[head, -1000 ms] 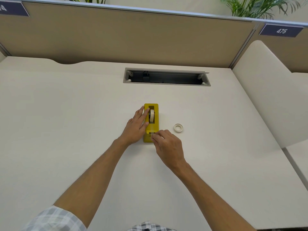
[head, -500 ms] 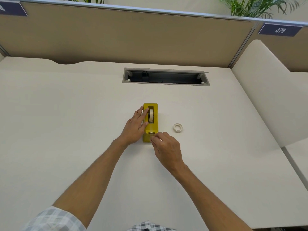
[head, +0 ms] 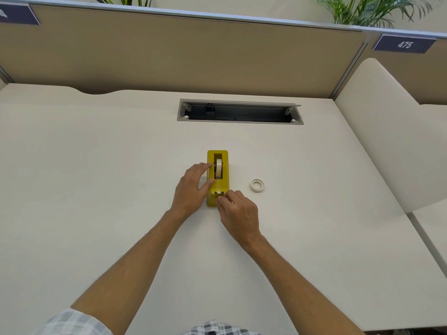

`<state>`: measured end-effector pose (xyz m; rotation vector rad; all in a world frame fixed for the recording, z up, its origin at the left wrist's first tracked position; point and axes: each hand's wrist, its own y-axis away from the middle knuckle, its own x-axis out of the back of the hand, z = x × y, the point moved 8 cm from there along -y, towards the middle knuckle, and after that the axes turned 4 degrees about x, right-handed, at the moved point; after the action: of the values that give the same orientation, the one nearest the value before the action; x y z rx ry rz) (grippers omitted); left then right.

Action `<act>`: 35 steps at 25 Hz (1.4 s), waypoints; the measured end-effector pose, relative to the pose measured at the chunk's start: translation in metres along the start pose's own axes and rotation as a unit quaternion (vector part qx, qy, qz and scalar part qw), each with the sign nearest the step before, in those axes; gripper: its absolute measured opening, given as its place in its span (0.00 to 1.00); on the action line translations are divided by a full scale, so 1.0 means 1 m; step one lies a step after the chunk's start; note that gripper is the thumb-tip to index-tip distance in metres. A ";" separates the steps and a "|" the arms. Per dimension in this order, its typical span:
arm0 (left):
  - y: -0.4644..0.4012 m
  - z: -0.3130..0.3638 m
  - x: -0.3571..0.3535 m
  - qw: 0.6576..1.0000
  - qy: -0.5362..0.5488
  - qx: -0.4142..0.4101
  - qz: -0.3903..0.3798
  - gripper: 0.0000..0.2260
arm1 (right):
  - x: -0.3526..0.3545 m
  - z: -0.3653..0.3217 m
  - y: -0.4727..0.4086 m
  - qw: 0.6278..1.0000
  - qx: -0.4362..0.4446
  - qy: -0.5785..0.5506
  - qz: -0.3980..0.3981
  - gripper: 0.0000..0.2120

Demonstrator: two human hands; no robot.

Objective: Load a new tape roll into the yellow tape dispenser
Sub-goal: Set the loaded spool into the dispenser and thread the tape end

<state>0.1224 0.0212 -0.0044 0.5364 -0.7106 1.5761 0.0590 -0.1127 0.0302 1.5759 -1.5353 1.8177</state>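
Note:
The yellow tape dispenser [head: 223,182] stands lengthwise on the white desk [head: 96,177], its cutter end toward me. A white tape roll [head: 219,168] sits upright in its slot. My left hand [head: 192,189] rests against the dispenser's left side, fingers and thumb touching the yellow body. My right hand [head: 238,211] is at the near end by the cutter, thumb and forefinger pinched together there; whether a tape end lies between them is too small to tell. A small, thin white ring of tape [head: 257,185] lies flat on the desk right of the dispenser.
A recessed grey cable tray [head: 239,113] opens in the desk behind the dispenser. A tan partition [head: 193,56] closes the back. A white side panel [head: 387,141] rises on the right, with a sign reading 475 [head: 404,44] above it.
My left fingers have slid off the top of the roll to the dispenser's left side. My right hand has stayed at the cutter end.

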 end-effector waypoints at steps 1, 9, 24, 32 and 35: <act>0.004 0.005 0.005 0.999 0.008 -0.013 0.030 0.15 | 0.000 0.000 0.000 1.000 0.003 -0.001 0.003 0.06; 0.035 0.013 0.001 0.993 0.114 -0.016 0.018 0.08 | 0.001 0.000 0.001 1.000 0.017 0.007 0.023 0.03; 0.035 0.015 0.001 0.999 0.011 -0.037 -0.012 0.14 | 0.006 0.028 0.008 0.991 -0.107 -0.074 0.025 0.15; 0.039 0.021 0.005 0.998 -0.011 -0.059 -0.021 0.14 | 0.003 0.028 -0.004 0.994 -0.061 -0.086 -0.021 0.12; 0.039 0.021 0.005 0.998 -0.015 -0.058 -0.020 0.14 | 0.001 0.028 -0.004 0.993 -0.066 -0.095 -0.036 0.13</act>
<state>0.0817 0.0080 0.0091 0.4871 -0.8048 1.4821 0.0763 -0.1349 0.0284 1.7587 -1.6204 1.5313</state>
